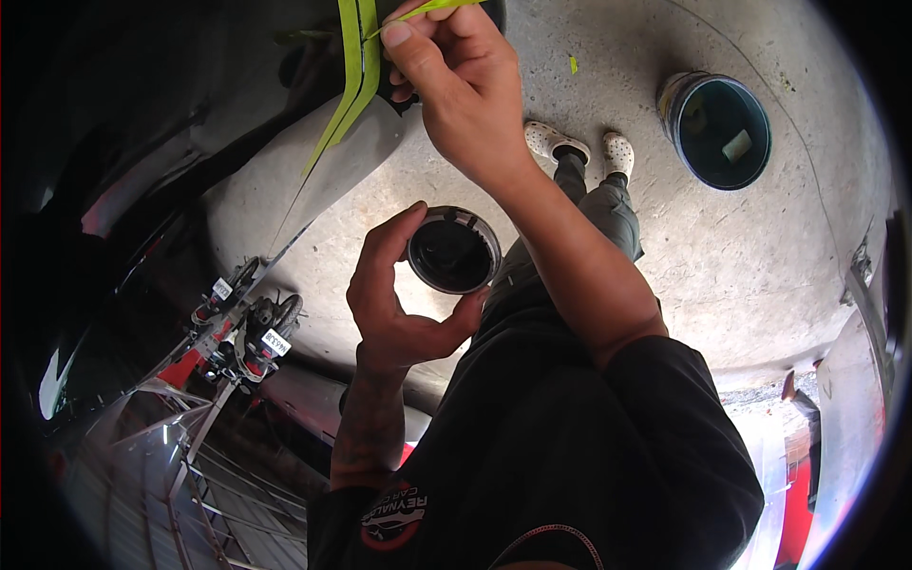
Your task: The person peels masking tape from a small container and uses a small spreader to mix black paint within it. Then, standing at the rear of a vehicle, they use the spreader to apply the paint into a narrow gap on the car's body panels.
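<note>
My left hand (pixel 385 309) grips a small round tin (pixel 491 242) between thumb and fingers, at chest height in the middle of the view. Its open top faces up, and the inside looks dark. Higher up, my right hand (pixel 475 109) pinches a thin strip of yellow-green masking tape (pixel 437 7) between thumb and forefinger. The pinched end lies right beside two bands of green tape (pixel 352 71) stuck along a glossy black car panel (pixel 190 104). A narrow dark line runs between these bands. Some fingers of my right hand are hidden behind its thumb.
A bucket (pixel 668 104) with dark liquid and a pale block stands on the concrete floor (pixel 760 256) at the upper right. My feet in light clogs (pixel 617 152) are left of it. A tape scrap (pixel 573 64) lies nearby. Parked motorcycles (pixel 266 332) stand at lower left.
</note>
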Demonstrator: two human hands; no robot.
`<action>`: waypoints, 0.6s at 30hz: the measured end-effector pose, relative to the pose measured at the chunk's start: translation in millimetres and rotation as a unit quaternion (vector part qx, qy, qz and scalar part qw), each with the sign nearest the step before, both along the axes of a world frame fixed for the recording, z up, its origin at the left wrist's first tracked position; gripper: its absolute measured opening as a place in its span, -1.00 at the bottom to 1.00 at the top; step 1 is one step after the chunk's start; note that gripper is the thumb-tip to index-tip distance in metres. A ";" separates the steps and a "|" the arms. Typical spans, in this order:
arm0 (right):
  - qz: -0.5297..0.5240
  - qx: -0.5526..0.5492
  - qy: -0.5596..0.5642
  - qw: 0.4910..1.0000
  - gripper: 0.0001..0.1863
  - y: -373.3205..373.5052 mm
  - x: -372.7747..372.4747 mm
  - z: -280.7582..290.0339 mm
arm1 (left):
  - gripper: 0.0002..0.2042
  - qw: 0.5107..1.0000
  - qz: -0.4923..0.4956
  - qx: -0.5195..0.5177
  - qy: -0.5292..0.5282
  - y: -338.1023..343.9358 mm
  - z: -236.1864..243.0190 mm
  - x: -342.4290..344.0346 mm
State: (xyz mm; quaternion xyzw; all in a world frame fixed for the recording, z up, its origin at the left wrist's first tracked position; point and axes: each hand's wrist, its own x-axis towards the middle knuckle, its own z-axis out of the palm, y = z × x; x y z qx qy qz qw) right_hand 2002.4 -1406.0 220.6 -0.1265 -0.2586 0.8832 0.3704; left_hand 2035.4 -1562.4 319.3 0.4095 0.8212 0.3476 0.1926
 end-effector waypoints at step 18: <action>0.006 -0.034 -0.034 0.999 -0.91 4.7 -0.5 7.8 | -0.21 1.000 -0.010 0.004 0.011 2.4 0.4 -4.3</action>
